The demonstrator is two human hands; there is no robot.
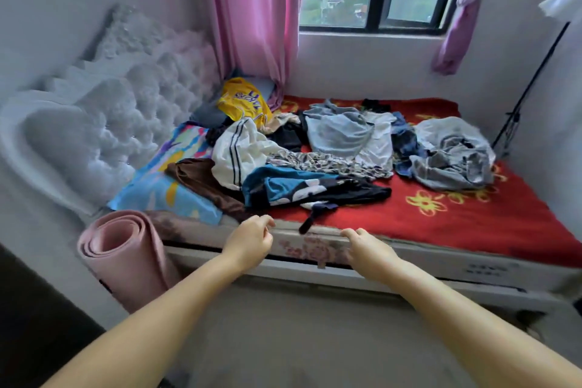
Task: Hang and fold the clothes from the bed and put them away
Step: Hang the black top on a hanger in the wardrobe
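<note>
While both hands, left hand and right hand, hover loosely curled and holding nothing at the bed edge, clothes lie heaped mid-bed; soft, light, floppy, so probably best pinched at shoulders or waistband.

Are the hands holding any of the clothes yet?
No. The left hand and right hand hold nothing, hovering with loosely curled fingers at the bed's near edge, short of the clothes pile.

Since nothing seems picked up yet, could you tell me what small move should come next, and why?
Probably reach the left hand forward to the teal and black garment: it lies nearest the bed edge, on top of the pile, and both hands, right hand included, hold nothing.
</note>
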